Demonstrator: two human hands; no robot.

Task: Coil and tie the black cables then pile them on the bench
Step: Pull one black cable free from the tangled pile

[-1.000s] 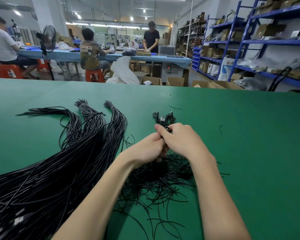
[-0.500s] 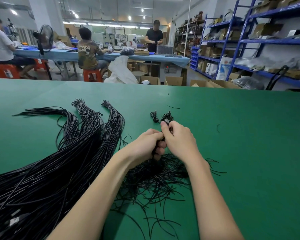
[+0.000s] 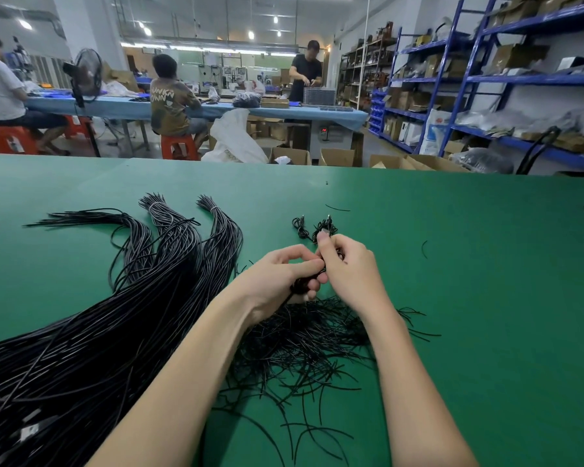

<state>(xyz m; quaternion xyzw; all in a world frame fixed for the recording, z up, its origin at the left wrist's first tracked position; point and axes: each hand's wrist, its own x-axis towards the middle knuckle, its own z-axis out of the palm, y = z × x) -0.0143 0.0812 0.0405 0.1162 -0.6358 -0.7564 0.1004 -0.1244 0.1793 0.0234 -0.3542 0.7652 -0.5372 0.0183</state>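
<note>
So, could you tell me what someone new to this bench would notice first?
Probably the two hands meeting mid-bench: the left hand grips a small coil of black cable while the right hand pinches at it from the other side. Next, the big sheaf of long black cables sweeping in from the lower left of the green bench, and the loose short ties scattered under the wrists.

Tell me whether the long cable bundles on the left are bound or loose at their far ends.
Bound, two of them: the long cable bundles show pale ties near their far tips. The leftmost one's tips fan out with no tie visible.
</note>
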